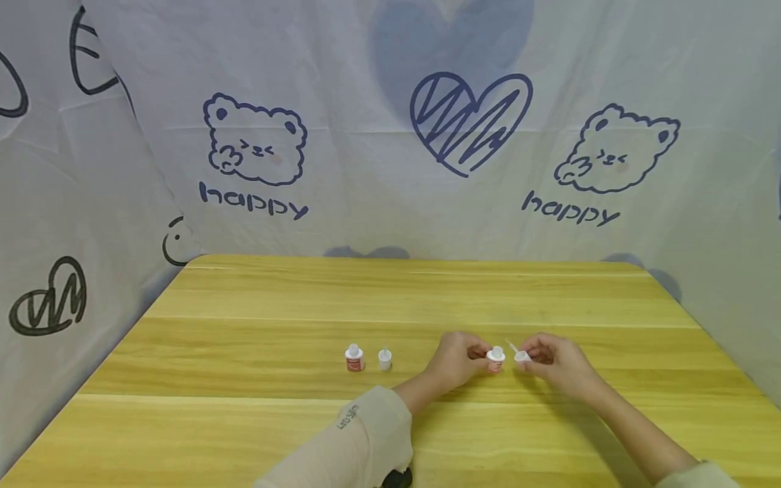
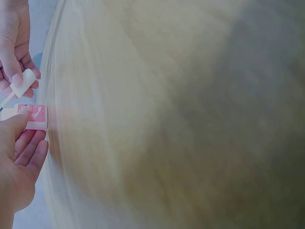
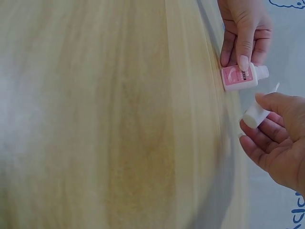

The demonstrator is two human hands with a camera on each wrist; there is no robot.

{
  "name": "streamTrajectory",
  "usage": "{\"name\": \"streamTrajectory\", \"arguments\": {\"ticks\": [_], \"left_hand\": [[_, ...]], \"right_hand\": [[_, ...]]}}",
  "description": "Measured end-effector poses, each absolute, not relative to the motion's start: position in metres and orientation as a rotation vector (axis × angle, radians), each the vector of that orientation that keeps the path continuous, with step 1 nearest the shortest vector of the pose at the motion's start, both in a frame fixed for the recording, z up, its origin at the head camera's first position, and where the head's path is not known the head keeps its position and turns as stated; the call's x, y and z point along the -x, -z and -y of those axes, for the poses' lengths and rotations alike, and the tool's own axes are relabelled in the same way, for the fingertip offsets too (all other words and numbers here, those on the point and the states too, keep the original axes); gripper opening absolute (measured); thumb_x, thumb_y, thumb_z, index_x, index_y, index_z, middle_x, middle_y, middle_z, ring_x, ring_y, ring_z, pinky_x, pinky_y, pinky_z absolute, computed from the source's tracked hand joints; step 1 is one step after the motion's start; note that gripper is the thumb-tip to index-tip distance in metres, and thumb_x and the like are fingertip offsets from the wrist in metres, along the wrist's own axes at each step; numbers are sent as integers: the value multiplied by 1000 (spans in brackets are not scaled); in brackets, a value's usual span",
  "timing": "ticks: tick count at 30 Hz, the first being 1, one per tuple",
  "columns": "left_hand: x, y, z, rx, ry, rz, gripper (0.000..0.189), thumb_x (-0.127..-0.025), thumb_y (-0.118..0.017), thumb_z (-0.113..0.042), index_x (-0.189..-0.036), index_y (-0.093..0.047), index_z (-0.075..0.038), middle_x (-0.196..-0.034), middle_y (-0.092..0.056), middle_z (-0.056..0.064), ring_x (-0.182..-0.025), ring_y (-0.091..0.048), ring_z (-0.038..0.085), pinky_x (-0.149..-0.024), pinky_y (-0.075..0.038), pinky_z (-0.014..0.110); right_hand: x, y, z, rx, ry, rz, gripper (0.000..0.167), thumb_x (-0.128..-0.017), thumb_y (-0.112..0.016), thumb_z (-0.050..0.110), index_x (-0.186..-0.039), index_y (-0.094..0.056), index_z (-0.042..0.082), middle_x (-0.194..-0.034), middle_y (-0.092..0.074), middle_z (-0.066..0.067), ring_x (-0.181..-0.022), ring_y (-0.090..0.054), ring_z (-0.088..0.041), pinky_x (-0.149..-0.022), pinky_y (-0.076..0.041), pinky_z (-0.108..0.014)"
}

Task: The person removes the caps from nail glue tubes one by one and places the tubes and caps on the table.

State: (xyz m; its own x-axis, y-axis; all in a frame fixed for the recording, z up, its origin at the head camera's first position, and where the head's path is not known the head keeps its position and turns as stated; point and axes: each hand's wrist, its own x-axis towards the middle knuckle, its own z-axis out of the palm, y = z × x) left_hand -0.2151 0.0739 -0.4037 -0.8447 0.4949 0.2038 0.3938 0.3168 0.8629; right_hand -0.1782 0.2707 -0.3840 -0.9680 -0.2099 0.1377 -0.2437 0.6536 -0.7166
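My left hand (image 1: 459, 360) pinches a small white bottle with a pink label (image 1: 495, 360) between thumb and fingers. The bottle's white neck (image 3: 262, 72) is uncovered. Just to its right, my right hand (image 1: 560, 364) pinches a white brush cap (image 3: 256, 114) by its sides. A thin applicator stem (image 1: 510, 346) sticks out of the cap and points up and left, close to the bottle's mouth but outside it. Left of both hands, a second white bottle with a red label (image 1: 354, 359) stands uncapped on the table. Its neighbour is another white cap (image 1: 384, 359), resting with its stem upward.
The wooden table (image 1: 244, 420) has its far edge against a white cloth backdrop (image 1: 360, 169) printed with bears and hearts. A cloth side wall (image 1: 79, 203) hangs along the left. A dark object (image 1: 398, 478) shows beneath my left sleeve at the near edge.
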Motion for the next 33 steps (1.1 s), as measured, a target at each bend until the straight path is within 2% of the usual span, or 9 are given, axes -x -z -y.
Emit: {"name": "streamTrajectory", "arguments": {"ticks": [7, 17, 27, 33], "left_hand": [[215, 403, -74, -838, -1563, -2469, 18, -78, -73, -10, -92, -72, 2, -85, -73, 9, -71, -65, 1, -63, -49, 9], [216, 405, -73, -830, -1585, -2451, 18, -78, -73, -9, -92, -72, 2, -86, -73, 10, -71, -64, 0, -63, -49, 9], [216, 407, -74, -811, -1634, -2425, 17, -77, -74, -6, -90, -71, 5, -85, -72, 14, -75, -68, 12, -63, -49, 9], [216, 406, -73, -841, -1606, -2438, 17, -78, -73, -7, -91, -72, 3, -85, -73, 11, -72, -66, 4, -63, -49, 9]], "right_hand": [[180, 386, -272, -408, -1259, 2809, 27, -85, -65, 4, -106, -61, -12, -91, -69, -19, -75, -60, 4, -65, -52, -17], [180, 390, -269, -395, -1295, 2797, 23, -85, -65, 2, -103, -61, -11, -91, -68, -18, -77, -59, 4, -67, -52, -17], [182, 398, -270, -276, -1355, 2783, 24, -84, -67, 7, -101, -60, -7, -94, -68, -18, -78, -59, 4, -68, -51, -16], [180, 399, -270, -289, -1361, 2742, 22, -82, -68, 4, -99, -61, -7, -94, -67, -19, -79, -57, 5, -70, -51, -18]]}}
